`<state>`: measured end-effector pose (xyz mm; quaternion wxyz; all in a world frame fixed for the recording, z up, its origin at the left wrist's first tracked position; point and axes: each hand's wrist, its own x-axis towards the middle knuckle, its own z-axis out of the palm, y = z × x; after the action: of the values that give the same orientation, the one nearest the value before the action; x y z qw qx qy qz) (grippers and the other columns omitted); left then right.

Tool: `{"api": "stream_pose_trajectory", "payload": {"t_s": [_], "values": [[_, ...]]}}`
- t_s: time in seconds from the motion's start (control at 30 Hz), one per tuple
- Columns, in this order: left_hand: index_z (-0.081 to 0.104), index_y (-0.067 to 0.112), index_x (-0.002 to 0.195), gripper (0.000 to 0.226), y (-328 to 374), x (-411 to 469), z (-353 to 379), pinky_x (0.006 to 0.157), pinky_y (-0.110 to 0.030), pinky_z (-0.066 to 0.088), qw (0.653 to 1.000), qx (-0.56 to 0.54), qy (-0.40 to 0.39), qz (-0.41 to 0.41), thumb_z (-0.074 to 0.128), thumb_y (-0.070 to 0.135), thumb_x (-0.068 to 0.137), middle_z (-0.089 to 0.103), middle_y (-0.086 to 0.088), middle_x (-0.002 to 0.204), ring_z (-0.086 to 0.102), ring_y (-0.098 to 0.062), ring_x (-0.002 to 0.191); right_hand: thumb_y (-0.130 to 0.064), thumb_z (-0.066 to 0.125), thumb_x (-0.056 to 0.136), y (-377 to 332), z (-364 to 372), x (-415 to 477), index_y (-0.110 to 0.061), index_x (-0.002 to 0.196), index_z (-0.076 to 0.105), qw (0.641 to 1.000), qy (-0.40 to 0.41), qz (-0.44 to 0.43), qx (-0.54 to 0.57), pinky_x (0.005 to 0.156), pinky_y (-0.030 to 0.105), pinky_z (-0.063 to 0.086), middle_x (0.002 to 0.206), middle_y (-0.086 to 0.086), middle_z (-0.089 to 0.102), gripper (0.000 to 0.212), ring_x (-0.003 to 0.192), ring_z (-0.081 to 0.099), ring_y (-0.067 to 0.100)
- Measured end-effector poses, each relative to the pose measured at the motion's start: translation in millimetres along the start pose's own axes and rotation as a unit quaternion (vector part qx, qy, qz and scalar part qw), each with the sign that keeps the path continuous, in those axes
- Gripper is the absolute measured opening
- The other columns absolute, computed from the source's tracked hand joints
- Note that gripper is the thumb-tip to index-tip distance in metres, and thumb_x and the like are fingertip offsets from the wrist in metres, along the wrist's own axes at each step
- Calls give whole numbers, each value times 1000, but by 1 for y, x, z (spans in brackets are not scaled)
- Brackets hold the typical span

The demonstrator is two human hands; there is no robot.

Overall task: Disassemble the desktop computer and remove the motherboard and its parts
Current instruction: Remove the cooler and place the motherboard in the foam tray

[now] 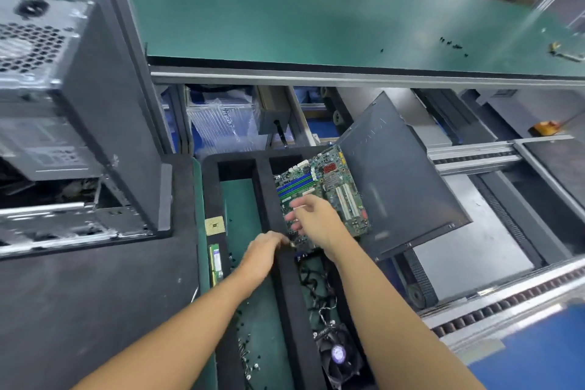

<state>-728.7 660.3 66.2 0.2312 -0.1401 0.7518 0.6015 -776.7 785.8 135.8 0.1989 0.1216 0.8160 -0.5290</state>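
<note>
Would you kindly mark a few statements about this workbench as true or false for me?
1. The motherboard is over the right compartment of the black tray. True.
2. The case stands left of the tray. True.
3. The fan sits inside the case. False: it lies at the tray's near end, just past the cables.
4. The RAM stick lies right of the motherboard. False: it lies to its left, next to the CPU.
5. Both hands are in the case. False: the left hand and right hand are at the motherboard's near end.
</note>
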Motion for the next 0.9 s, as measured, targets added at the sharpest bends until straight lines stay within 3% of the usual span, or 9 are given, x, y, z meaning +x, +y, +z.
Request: {"api": "stream_pose_trajectory", "payload": {"t_s": [0.13, 0.3, 0.4, 0.5, 0.57, 0.63, 0.7, 0.8, 0.9], "values": [[66, 29, 105, 27, -19, -27, -34, 93, -35, 39, 986, -166, -9, 3, 39, 31, 101, 70, 11, 111, 60, -7, 109, -9, 55, 95, 11, 55, -28, -18, 104, 62, 999, -36, -7, -34, 73, 25, 51, 97, 5, 69, 15, 77, 63, 10], [67, 30, 95, 32, -77, -57, -97, 91, -28, 51, 998, -9, 52, 45, 51, 3, 93, 73, 9, 101, 68, -13, 98, -14, 52, 90, 23, 131, -63, -21, 88, 58, 992, -12, 12, -129, 77, 36, 52, 93, 6, 67, 9, 83, 63, 25], [64, 37, 84, 28, -112, -82, -140, 69, -7, 42, 993, 82, 85, 27, 57, 11, 92, 69, 16, 91, 64, -3, 87, -25, 52, 88, 28, 173, -85, -10, 89, 58, 963, -52, 84, -252, 74, 41, 59, 91, 13, 66, 17, 78, 66, 32], [61, 35, 85, 18, -141, -109, -174, 59, -10, 40, 987, 139, 67, -35, 57, 18, 91, 65, 15, 86, 61, -4, 74, -39, 57, 84, 36, 212, -113, -6, 87, 60, 921, -134, 154, -332, 65, 38, 59, 86, 16, 69, 34, 65, 66, 33], [60, 29, 86, 16, -154, -125, -189, 63, -20, 44, 988, 143, 40, -48, 55, 15, 91, 65, 11, 83, 61, -10, 70, -43, 59, 84, 42, 234, -125, -10, 86, 59, 889, -130, 143, -414, 72, 30, 53, 100, 13, 69, 33, 87, 69, 32], [60, 23, 89, 15, -162, -141, -200, 57, -24, 44, 991, 115, 13, -62, 51, 11, 91, 67, 4, 82, 63, -13, 62, -34, 59, 87, 42, 250, -133, -10, 107, 60, 873, -85, 119, -466, 80, 30, 50, 116, 9, 66, 31, 105, 65, 30], [60, 19, 97, 13, -168, -158, -212, 51, -23, 43, 994, 77, -19, -73, 49, 13, 93, 69, 1, 89, 64, -12, 62, -28, 60, 87, 33, 265, -138, -10, 107, 61, 871, -88, 93, -474, 75, 30, 51, 109, 10, 67, 27, 91, 66, 27], [63, 16, 108, 16, -178, -184, -237, 60, -24, 50, 996, -13, -58, -68, 54, 27, 100, 68, 0, 95, 64, -10, 72, -24, 61, 81, 16, 302, -147, -17, 68, 57, 903, -173, 61, -388, 56, 29, 47, 68, 7, 60, 15, 51, 52, 18], [68, 8, 111, 24, -191, -210, -276, 83, -39, 59, 988, -135, -16, -73, 59, 27, 99, 66, -9, 96, 65, -18, 89, -22, 62, 78, -4, 350, -162, -22, 70, 55, 915, -205, -26, -345, 53, 22, 44, 68, -3, 60, 10, 53, 52, 9]]}}
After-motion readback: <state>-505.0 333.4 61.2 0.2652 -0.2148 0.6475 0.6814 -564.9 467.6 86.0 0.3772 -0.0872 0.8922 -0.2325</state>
